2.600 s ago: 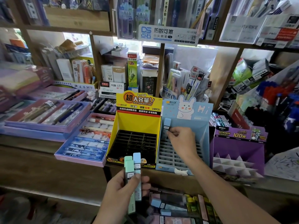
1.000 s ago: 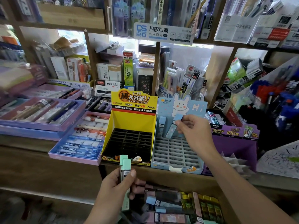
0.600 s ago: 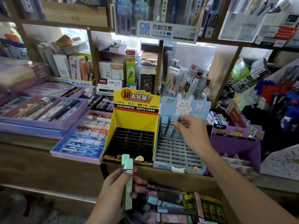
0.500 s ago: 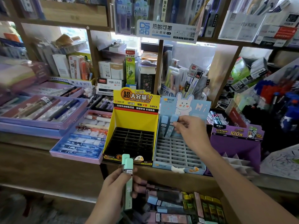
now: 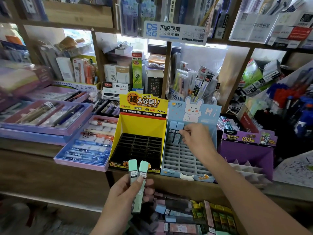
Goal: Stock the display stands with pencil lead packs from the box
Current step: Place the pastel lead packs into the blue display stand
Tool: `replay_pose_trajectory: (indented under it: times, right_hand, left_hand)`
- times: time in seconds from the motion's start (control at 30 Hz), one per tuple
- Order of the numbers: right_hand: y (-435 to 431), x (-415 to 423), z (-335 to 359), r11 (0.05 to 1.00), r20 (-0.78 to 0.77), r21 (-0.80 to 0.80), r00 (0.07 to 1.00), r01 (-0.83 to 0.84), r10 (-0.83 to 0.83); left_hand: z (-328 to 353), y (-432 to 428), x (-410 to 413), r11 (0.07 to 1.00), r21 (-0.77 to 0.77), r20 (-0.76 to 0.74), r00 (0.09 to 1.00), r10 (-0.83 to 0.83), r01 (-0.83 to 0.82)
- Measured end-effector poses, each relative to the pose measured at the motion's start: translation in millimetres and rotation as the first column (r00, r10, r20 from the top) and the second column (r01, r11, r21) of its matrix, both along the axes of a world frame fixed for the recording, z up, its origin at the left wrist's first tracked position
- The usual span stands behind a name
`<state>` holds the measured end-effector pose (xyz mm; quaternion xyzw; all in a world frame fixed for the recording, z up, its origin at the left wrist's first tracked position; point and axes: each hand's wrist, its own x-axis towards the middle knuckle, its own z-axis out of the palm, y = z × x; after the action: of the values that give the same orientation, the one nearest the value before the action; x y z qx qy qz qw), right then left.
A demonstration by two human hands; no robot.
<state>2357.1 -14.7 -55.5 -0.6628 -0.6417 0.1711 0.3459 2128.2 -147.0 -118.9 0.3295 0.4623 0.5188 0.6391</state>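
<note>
My left hand (image 5: 122,195) grips two mint-green lead packs (image 5: 139,177) upright, low in the middle. My right hand (image 5: 197,139) pinches a blue lead pack (image 5: 178,133) standing in the back row of the blue rabbit display stand (image 5: 184,160). Another blue pack (image 5: 172,131) stands just left of it. The stand's other grey slots look vacant. The yellow display stand (image 5: 140,126) to its left has a black grid with nothing in it. The box (image 5: 186,216) of assorted lead packs lies below, by my forearm.
A purple display stand (image 5: 249,150) with white dividers sits to the right. Lilac trays of pens (image 5: 84,150) cover the wooden counter on the left. Shelves behind are packed with stationery boxes, and a rack of blue and red pens (image 5: 291,99) leans at the far right.
The second blue pack went from tilted in my right hand to upright in the slot beside the first. My left hand went from three packs to two green ones, now fanned apart.
</note>
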Motion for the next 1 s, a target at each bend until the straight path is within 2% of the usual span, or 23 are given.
replay_pose_trajectory:
  times: [0.23,0.37,0.53,0.7,1.0]
  right_hand:
    - [-22.6,4.4,9.1,0.993,0.091,0.099,0.993,0.067,-0.076]
    - [-48.6,-3.9,17.1,0.989,-0.196,-0.053,0.972,-0.139,0.126]
    - [-72.5,-24.1,8.2,0.912,-0.391,-0.173,0.876,-0.371,0.282]
    - [-82.8,-38.0,-2.2,0.845,-0.516,-0.237,0.799,-0.480,0.309]
    - [-85.1,-27.7,-2.1,0.865,-0.664,-0.210,0.716,-0.456,0.216]
  left_hand:
    - [-2.8,-0.1,-2.0,0.999,0.044,-0.017,1.000,-0.002,0.002]
    - [-4.2,0.6,-1.6,0.997,0.074,-0.041,0.999,-0.025,0.028]
    - [-3.8,2.1,1.3,0.994,0.104,-0.034,0.999,-0.039,0.042]
    - [-7.2,2.6,2.5,0.992,0.111,-0.047,0.997,-0.056,0.061]
    - [-9.5,2.9,3.2,0.994,0.093,-0.030,0.998,-0.051,0.054]
